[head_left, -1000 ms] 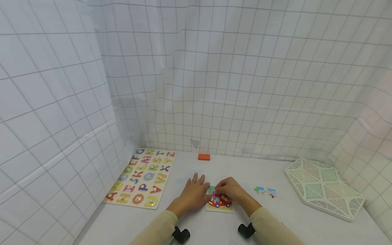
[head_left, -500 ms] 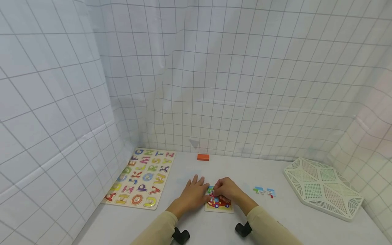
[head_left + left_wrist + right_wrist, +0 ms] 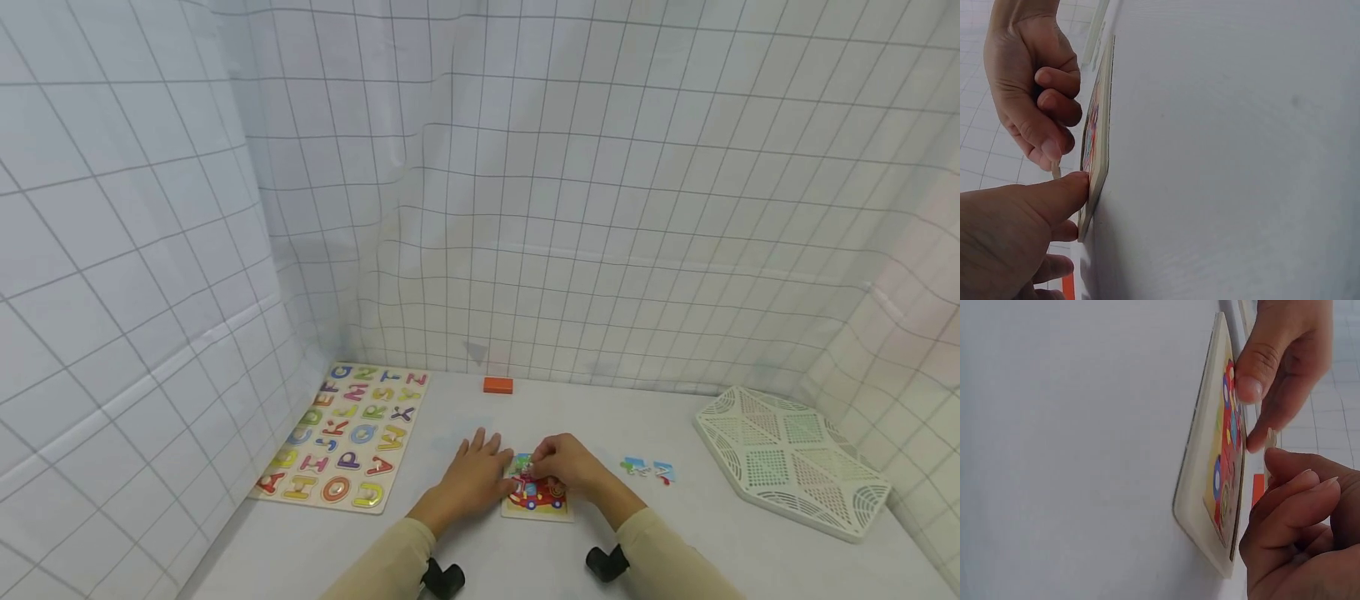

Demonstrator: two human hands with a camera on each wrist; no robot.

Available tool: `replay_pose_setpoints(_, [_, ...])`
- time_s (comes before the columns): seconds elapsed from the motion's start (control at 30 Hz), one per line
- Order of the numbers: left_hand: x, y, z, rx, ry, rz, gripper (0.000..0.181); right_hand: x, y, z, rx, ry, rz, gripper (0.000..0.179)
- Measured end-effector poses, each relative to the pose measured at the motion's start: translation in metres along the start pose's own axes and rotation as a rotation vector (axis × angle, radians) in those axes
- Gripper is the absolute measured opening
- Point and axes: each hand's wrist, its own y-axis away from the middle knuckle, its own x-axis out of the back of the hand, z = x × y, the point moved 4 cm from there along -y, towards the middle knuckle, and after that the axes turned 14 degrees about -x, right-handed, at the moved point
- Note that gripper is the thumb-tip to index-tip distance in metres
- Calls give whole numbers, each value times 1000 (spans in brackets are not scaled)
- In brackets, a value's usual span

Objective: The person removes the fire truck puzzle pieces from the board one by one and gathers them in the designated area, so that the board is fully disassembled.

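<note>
A small square puzzle board (image 3: 536, 513) with a red vehicle picture lies on the white table between the hands. My left hand (image 3: 471, 477) is at its left side, fingers extended, with the thumb (image 3: 1063, 194) resting on the board's edge. My right hand (image 3: 572, 463) is over the board's upper right part and pinches a thin puzzle piece (image 3: 1270, 440) between thumb and fingertips. In both wrist views that piece stands on edge, just above the board and apart from it. Its printed face is mostly hidden by the fingers.
Loose puzzle pieces (image 3: 648, 469) lie right of the right hand. At the left is an alphabet board (image 3: 352, 442). An orange block (image 3: 498, 385) sits by the back curtain (image 3: 540, 250). A pale perforated hexagonal panel (image 3: 795, 467) lies at the far right.
The right hand shifted slightly left over the board, then back to the right with the puzzle piece still pinched. The left hand has stayed in place.
</note>
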Motion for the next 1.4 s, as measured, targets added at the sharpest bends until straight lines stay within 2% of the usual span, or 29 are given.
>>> replay_pose_setpoints(0.27, [1, -1, 3, -6, -30, -3, 56, 42, 12, 17, -14, -75, 107, 14])
replay_pose_setpoints(0.5, [-2, 4, 2, -16, -9, 0, 54, 83, 22, 41, -70, -58, 219, 12])
replay_pose_setpoints(0.63, [0, 6, 4, -30, -11, 2, 54, 98, 26, 52, -104, -49, 269, 11])
replay_pose_setpoints(0.9, [3, 8, 10, -52, 16, 13, 54, 101, 27, 58, -109, 3, 312, 11])
replay_pose_setpoints(1.17, [2, 8, 13, -51, 3, 8, 55, 98, 28, 57, -115, 38, 342, 13])
replay_pose_setpoints(1.3, [1, 9, 11, -44, 5, 6, 55, 97, 29, 56, -125, 25, 345, 14])
replay_pose_setpoints(1.4, [0, 10, 9, -35, 6, 2, 56, 92, 28, 51, -119, -34, 310, 14])
